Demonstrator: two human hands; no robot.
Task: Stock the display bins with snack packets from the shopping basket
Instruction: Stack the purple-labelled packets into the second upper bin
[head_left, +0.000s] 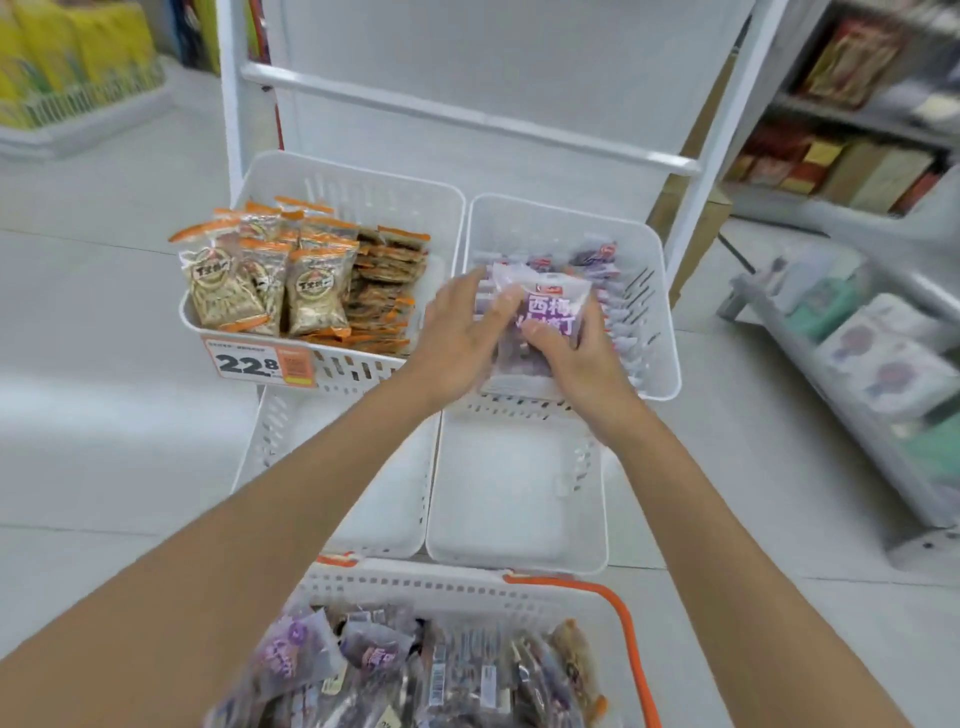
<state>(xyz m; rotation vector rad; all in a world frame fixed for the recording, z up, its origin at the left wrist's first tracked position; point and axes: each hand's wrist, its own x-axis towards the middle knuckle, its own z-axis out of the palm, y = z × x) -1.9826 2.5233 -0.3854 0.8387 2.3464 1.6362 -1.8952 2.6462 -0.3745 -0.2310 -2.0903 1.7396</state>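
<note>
Purple packet (553, 306) is upright at the front of the top right bin (667, 358), held btwn both hands, not yet let go. Right hand (576, 358) grips its lower right side w/ fingers wrapped over the front. Left hand (457, 338) pinches the left edge, thumb on the front, fingers going behind; fingertips partly hidden, so how firm that pinch is I can't tell. Just behind it stands a row of packets (613, 291) of the same kind, filling the back of that bin.

Risks, as I judge them:
- Packet is slick and soft. If let go before it leans on the row, it prob. flops forward or lies flat.
- Pushing it in hard could tip or crumple the row behind.
- The bin overhangs the lower bins (519, 509), so a heavy press on its front edge might shift it.

Top left bin (363, 182) holds orange-edged packets (311, 280), w/ a price tag (260, 364) on its front. Shopping basket (441, 587) w/ orange handle (628, 629) sits nearest, and lots of stock (363, 665) is left in it, so the job is far from done.
</note>
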